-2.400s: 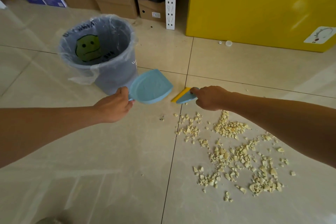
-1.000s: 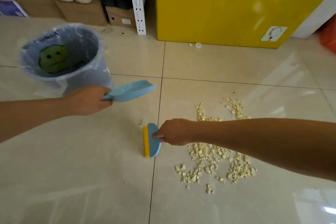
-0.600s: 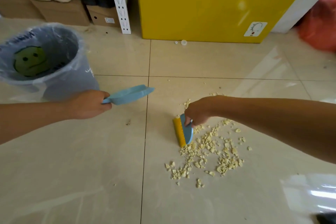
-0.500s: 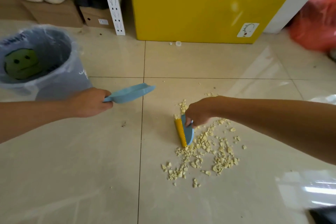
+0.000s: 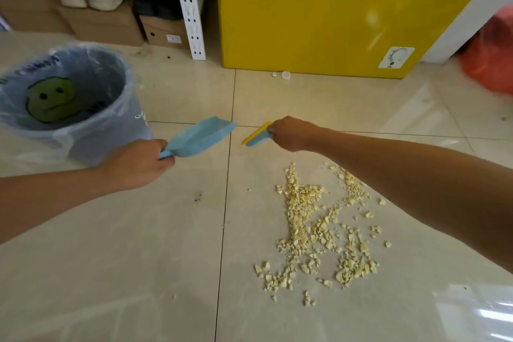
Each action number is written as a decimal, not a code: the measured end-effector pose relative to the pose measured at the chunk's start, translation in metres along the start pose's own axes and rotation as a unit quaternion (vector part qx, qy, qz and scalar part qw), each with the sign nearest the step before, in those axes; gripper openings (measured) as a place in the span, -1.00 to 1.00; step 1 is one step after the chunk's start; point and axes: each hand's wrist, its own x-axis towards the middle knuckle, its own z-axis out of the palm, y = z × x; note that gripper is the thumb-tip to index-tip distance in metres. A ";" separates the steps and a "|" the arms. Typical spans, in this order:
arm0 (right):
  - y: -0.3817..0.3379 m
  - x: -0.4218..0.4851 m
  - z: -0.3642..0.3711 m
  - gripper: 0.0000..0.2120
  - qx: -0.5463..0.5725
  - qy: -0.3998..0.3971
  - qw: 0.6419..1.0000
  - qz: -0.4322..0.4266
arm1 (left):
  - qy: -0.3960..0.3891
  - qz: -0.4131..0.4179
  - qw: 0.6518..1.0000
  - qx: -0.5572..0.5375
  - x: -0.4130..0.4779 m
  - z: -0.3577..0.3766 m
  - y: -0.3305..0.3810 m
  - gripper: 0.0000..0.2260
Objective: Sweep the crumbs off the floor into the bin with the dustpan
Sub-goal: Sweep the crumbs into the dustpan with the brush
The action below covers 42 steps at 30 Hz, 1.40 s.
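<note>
Brush (image 5: pixel 256 134) lifted off crumbs (image 5: pixel 313 228) — dustpan (image 5: pixel 200 136) (left hand (image 5: pixel 136 164)) points rightward, away.

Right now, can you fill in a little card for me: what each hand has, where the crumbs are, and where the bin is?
left hand: holds the blue dustpan by its handle
dustpan: no crumbs seen in it, next to the bin
right hand: grips the blue and yellow brush
brush: apart from the crumbs, on their far side
crumbs: loose pile on the floor
bin: at the left, open top
step: pile not yet in the dustpan
</note>
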 end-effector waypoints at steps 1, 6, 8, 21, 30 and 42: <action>0.005 0.013 0.008 -0.82 0.010 0.018 1.000 0.016 | 0.004 -0.006 1.000 0.000 -0.005 0.000 0.000 -0.76; 0.003 0.035 0.017 -0.77 0.042 0.048 0.995 0.078 | 0.043 -0.030 0.999 0.007 -0.028 0.006 0.016 -0.81; -0.004 0.032 0.018 -0.75 0.045 0.047 0.992 0.106 | 0.046 -0.030 0.998 -0.022 -0.035 0.011 0.026 -0.78; -0.017 -0.058 0.051 -0.75 -0.004 -0.117 0.993 -0.006 | -0.036 -0.012 0.998 -0.049 -0.015 0.027 0.061 -0.77; 0.023 -0.101 0.026 -0.69 -0.144 -0.156 0.974 -0.076 | -0.050 0.014 0.998 -0.044 0.012 0.021 0.072 -0.79; -0.024 -0.070 0.030 -0.57 -0.152 -0.112 0.965 -0.183 | -0.027 -0.006 0.999 -0.020 -0.007 0.016 0.039 -0.75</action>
